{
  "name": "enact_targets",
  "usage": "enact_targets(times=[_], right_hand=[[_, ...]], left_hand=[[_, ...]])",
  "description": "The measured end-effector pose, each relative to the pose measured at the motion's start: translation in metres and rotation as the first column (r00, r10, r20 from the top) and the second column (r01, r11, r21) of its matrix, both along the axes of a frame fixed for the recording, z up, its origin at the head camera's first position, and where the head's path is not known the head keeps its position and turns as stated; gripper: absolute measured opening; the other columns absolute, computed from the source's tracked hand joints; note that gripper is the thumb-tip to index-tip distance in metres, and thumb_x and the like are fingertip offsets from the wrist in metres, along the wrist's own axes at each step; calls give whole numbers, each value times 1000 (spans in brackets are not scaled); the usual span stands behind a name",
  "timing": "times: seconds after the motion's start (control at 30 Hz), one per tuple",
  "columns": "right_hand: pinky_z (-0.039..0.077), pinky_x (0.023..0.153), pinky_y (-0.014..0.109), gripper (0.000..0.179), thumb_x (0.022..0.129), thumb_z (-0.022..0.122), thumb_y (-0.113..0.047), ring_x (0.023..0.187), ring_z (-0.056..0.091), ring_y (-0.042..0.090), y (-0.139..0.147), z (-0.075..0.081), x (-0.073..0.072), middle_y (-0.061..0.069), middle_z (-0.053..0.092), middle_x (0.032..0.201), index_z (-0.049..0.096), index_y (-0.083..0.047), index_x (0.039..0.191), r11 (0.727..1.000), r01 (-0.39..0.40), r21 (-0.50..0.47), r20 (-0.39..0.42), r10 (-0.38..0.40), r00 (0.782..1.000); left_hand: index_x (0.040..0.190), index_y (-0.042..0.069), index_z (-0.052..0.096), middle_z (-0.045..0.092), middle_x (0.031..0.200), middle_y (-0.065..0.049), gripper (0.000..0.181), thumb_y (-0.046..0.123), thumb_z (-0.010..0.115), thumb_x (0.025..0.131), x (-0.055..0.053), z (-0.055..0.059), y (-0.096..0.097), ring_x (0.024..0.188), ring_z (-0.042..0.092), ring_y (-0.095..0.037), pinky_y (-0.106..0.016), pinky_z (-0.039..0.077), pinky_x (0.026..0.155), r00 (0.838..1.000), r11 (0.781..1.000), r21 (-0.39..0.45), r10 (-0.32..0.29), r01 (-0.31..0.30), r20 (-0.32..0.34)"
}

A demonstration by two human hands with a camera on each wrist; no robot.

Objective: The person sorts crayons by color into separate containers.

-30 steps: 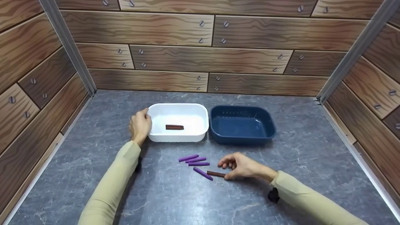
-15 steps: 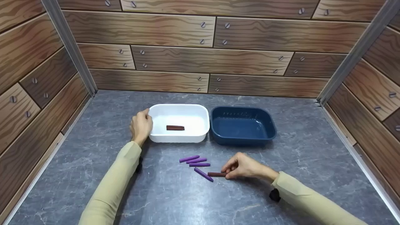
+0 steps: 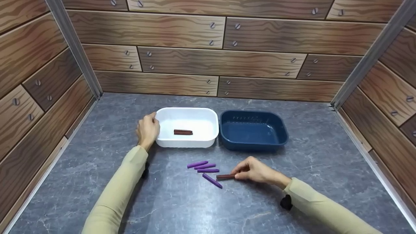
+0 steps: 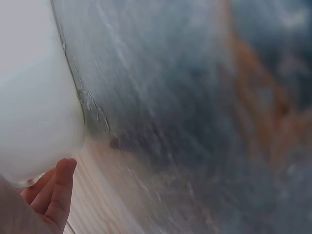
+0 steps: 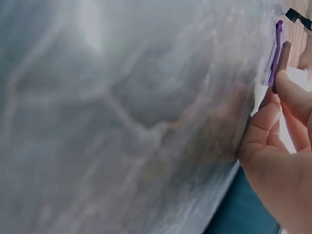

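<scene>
In the head view my right hand (image 3: pixel 258 170) pinches one end of a brown crayon (image 3: pixel 225 176) between thumb and fingers. The crayon's free end points left, just above the table; the right wrist view also shows this brown crayon (image 5: pixel 283 63) in the fingertips. Several purple crayons (image 3: pixel 208 170) lie to its left. My left hand (image 3: pixel 148 130) grips the left side of a white dish (image 3: pixel 187 143), its fingers (image 4: pixel 62 187) reaching round the wall in the left wrist view. Brown crayons (image 3: pixel 183 132) lie side by side inside this dish.
A dark blue dish (image 3: pixel 253 146) stands right of the white one, nearly touching it. Grey marbled tabletop (image 3: pixel 182 208) spreads beneath everything. Wood-patterned panels (image 3: pixel 182 61) close off the back and both sides.
My right hand has closed its fingers on the brown crayon and lifted it slightly off the table. The left hand stays at the white dish.
</scene>
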State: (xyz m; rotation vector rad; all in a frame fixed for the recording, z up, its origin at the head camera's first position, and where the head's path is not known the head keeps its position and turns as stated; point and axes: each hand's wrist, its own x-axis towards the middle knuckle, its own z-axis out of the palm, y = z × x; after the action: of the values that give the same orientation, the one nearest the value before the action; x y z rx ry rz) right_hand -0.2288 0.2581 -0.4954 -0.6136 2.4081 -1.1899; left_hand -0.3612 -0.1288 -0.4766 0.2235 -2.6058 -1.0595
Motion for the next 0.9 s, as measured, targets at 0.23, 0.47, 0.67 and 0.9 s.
enact_targets(times=[0.23, 0.47, 0.67, 0.9], right_hand=[[40, 57, 15, 18, 89, 68, -2, 67, 50, 3, -13, 29, 12, 21, 72, 96, 73, 5, 104, 998, 48, -45, -29, -50, 998], [41, 59, 15, 17, 90, 67, -6, 69, 51, 2, -6, 4, -6, 16, 73, 95, 75, -1, 105, 994, 79, -80, -54, -83, 995], [45, 59, 18, 18, 90, 68, -9, 68, 56, 7, -6, 1, -11, 17, 71, 89, 75, -3, 105, 987, 89, -135, -45, -96, 994], [47, 57, 20, 18, 90, 67, -7, 68, 57, 12, -17, 3, -14, 22, 70, 88, 74, 0, 106, 978, 121, -168, -15, -125, 992]], left_hand=[[136, 14, 59, 62, 134, -10, 42, 15, 46, 97, -2, 1, 0, 120, 60, -34, -56, 46, 96, 1000, 1000, -1, 2, -2, -5], [137, 14, 59, 62, 133, -11, 43, 14, 44, 96, -2, 0, -1, 118, 61, -35, -56, 48, 91, 1000, 1000, -2, 1, -1, -6], [137, 15, 59, 62, 134, -10, 43, 15, 46, 96, -1, 1, 0, 120, 60, -34, -55, 47, 94, 1000, 1000, 1, 4, -4, 0], [137, 16, 59, 63, 134, -9, 43, 15, 45, 97, 0, 1, 1, 118, 62, -35, -55, 48, 92, 1000, 1000, -7, -3, 3, -1]])
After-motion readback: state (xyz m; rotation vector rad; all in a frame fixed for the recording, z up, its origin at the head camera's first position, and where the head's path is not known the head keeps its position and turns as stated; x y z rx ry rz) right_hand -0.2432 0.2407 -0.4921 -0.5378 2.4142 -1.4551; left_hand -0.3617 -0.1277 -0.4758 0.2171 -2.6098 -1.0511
